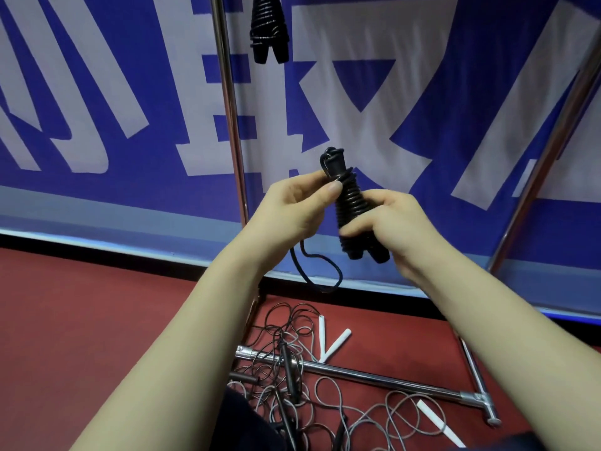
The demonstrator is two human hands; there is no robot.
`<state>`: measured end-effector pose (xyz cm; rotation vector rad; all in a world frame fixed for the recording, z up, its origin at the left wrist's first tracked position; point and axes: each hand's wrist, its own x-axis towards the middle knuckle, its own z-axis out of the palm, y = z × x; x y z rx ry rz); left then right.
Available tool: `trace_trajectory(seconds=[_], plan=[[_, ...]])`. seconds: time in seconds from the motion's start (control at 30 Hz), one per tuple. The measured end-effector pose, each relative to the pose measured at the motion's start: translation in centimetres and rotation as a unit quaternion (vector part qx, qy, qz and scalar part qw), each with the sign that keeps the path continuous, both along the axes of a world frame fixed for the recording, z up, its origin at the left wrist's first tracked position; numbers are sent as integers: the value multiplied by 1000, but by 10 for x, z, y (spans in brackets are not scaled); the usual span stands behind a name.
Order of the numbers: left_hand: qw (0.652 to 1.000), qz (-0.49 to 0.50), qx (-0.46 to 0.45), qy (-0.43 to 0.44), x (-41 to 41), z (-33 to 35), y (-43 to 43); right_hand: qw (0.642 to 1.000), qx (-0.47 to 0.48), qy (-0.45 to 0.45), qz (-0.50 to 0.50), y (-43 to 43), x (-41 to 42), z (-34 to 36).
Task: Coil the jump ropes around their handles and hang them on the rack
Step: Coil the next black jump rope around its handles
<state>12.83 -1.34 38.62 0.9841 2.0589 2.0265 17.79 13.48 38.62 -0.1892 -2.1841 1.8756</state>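
Tangled ropes (287, 366) lie on the floor (97, 320) at 6 o'clock. Above, the right hand (390, 222) curls its fingers round the coiled black jump rope (349, 203); the left hand (292, 206) pinches its upper end.

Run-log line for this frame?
coiling; left hand pinches black bundle top; right hand grips base; hung bundle on rack; tangled ropes on floor

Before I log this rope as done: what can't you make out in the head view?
Head view, hanging coiled rope: cut off by the top edge, so how it hangs on the rack is unseen.
Head view, held jump rope: left hand and right hand cover parts of the coil; where the loose tail starts is behind the left hand.
Head view, floor tangle: cords overlap and the bottom edge cuts it; rope count unclear.
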Motion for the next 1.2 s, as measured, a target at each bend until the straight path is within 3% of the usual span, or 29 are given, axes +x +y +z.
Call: trace_trajectory(seconds=[0.17,0.53,0.7,0.77,0.87,1.0,1.1,1.2], plan=[[1000,-20,-16,5,-5,2,-10,998,-16,-29,50,8,5,3],[998,-66,2,21,-6,0,-8,958,-193,-76,198,8,15,5],[998,-50,24,-9,-3,-1,-4,947,-228,-51,219,8,11,2],[999,-4,26,-20,-3,-2,-2,973,-154,-44,168,5,8,4],[996,79,37,-23,-1,-1,5,996,56,-9,74,-4,4,6],[985,169,20,11,7,-3,20,948,308,80,-22,-10,0,-9],[981,192,0,14,7,-7,23,911,401,76,-61,-5,-2,-13],[986,161,-27,17,7,-5,17,938,336,51,-70,-4,-1,-9]])
